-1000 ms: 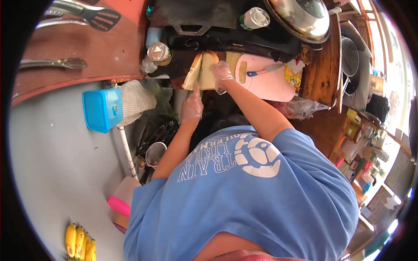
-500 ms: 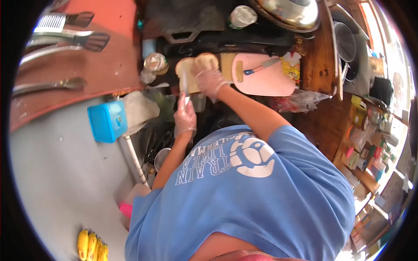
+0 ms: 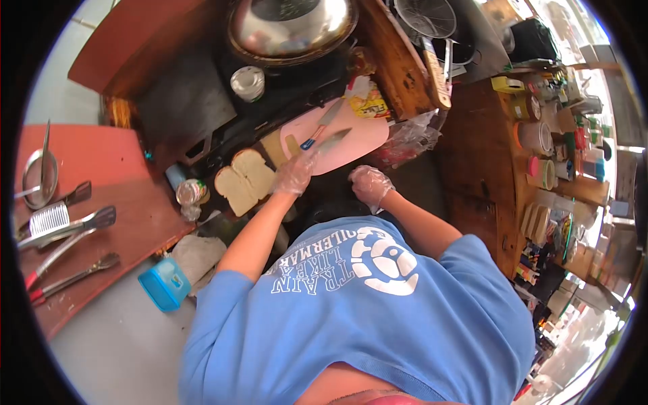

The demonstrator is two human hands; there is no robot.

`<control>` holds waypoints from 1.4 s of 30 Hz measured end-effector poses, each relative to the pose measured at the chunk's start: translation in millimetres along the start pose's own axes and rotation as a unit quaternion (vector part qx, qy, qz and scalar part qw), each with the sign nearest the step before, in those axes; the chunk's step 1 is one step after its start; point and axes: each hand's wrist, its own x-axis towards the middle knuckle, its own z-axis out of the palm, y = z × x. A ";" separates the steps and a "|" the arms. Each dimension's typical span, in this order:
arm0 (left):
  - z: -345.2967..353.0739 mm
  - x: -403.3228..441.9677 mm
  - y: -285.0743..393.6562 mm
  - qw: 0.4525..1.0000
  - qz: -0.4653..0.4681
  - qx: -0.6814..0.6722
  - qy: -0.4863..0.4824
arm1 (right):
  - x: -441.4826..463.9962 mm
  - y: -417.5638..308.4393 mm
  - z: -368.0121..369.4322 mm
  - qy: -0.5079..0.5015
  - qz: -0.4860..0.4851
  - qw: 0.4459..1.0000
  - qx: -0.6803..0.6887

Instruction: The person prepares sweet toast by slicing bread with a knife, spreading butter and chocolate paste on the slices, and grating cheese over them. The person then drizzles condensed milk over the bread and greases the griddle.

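My left hand (image 3: 295, 174), in a clear plastic glove, is closed around a knife, and the blade (image 3: 335, 140) points right over the pink cutting board (image 3: 358, 150). A second knife with a blue handle (image 3: 308, 144) lies on the board, beside a tan stick-shaped piece (image 3: 291, 144) whose kind I cannot tell. My right hand (image 3: 371, 185), gloved too, is curled into a fist just below the board's near edge, with nothing visible in it. Left of my left hand, two bread slices (image 3: 236, 189) lie side by side.
A jar (image 3: 192, 192) stands left of the bread. Behind are a can (image 3: 248, 84) and a large metal-lidded pan (image 3: 291, 27). Yellow packaging (image 3: 368, 101) and a plastic bag (image 3: 412, 138) lie by the board. Tongs (image 3: 74, 278) rest on the red table (image 3: 128, 233).
My left hand has moved right with its knife, from the bread to the board. My right hand has come off the bread and closed. The view has turned and shifted.
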 end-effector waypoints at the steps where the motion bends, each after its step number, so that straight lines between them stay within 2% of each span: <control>1: 1.1 24.4 5.3 1.000 -0.004 0.021 0.009 | -5.7 4.7 -1.9 0.047 0.044 0.998 0.015; 2: 2.3 42.1 14.0 0.999 -0.010 0.042 0.019 | -11.4 10.0 -3.9 0.093 0.087 0.991 0.028; 3: -17.3 55.8 26.9 0.996 0.002 0.017 0.088 | -14.3 15.7 -2.9 0.096 0.090 0.991 0.028; 5: -60.4 80.9 54.0 0.996 -0.029 -0.022 0.082 | -11.9 26.8 -0.2 0.147 0.178 0.969 0.092; 7: -78.7 106.1 76.0 0.994 -0.061 -0.059 0.071 | -12.4 35.0 -7.7 0.125 0.199 0.963 0.128; 9: -85.8 150.8 92.9 0.945 -0.232 -0.203 0.112 | -17.1 41.7 -23.7 0.066 0.219 0.958 0.174; 10: -91.1 173.0 101.5 0.946 -0.231 -0.200 0.112 | -22.5 49.9 -26.1 0.069 0.218 0.957 0.176; 12: -102.8 212.2 117.4 0.904 -0.325 -0.262 0.090 | -35.9 65.2 -29.6 0.021 0.189 0.962 0.196; 16: -87.1 253.9 125.6 0.888 -0.345 -0.264 0.149 | -78.4 108.1 -41.1 0.008 0.203 0.959 0.200; 18: -96.1 263.6 134.9 0.906 -0.299 -0.235 0.187 | -104.1 133.3 -42.3 0.009 0.223 0.948 0.227; 19: -92.3 272.3 131.7 0.907 -0.301 -0.231 0.182 | -114.9 147.9 -37.7 -0.021 0.241 0.945 0.222; 21: -92.8 293.4 119.4 0.960 -0.243 -0.113 0.077 | -136.0 171.1 -37.9 -0.055 0.257 0.940 0.218; 22: -96.2 293.7 116.3 0.960 -0.246 -0.112 0.074 | -147.4 180.3 -39.7 -0.061 0.267 0.939 0.207; 24: -130.1 288.0 122.0 0.981 -0.160 -0.035 0.100 | -168.3 199.8 -42.9 -0.068 0.275 0.939 0.196; 27: -128.4 279.2 109.7 0.990 -0.106 0.037 0.085 | -194.0 219.2 -42.5 -0.039 0.293 0.933 0.204; 28: -125.9 277.0 108.5 0.991 -0.079 0.087 0.066 | -199.8 223.2 -41.1 -0.082 0.279 0.941 0.171; 30: -132.8 280.1 114.4 0.991 -0.095 0.081 0.053 | -212.2 235.5 -44.4 -0.166 0.246 0.950 0.101; 31: -134.1 284.2 117.2 0.991 -0.080 0.098 0.046 | -225.5 255.6 -7.8 -0.183 0.194 0.962 0.061; 33: -130.4 293.8 118.5 0.991 -0.063 0.115 0.038 | -233.5 261.5 -3.6 -0.175 0.159 0.971 0.034; 35: -125.2 307.5 117.4 0.989 -0.108 0.098 -0.019 | -239.2 261.9 -6.0 -0.171 0.123 0.978 0.004; 36: -128.1 312.9 117.9 0.989 -0.110 0.095 -0.019 | -239.8 258.5 -9.4 -0.121 0.249 0.953 0.120; 37: -133.5 319.0 115.8 0.983 -0.173 0.058 -0.033 | -240.9 256.5 -14.3 -0.066 0.368 0.898 0.231; 38: -144.8 322.7 118.5 0.971 -0.235 0.021 -0.047 | -243.0 257.6 -15.5 -0.068 0.368 0.899 0.229; 40: -149.1 324.9 115.6 0.969 -0.240 0.005 -0.058 | -248.1 264.6 -2.6 -0.089 0.348 0.909 0.214; 41: -139.4 330.9 103.3 0.958 -0.273 0.004 -0.087 | -250.8 269.9 5.7 -0.091 0.345 0.910 0.210; 42: -127.1 336.9 88.5 0.945 -0.305 0.004 -0.117 | -254.4 275.8 15.2 -0.128 0.300 0.932 0.159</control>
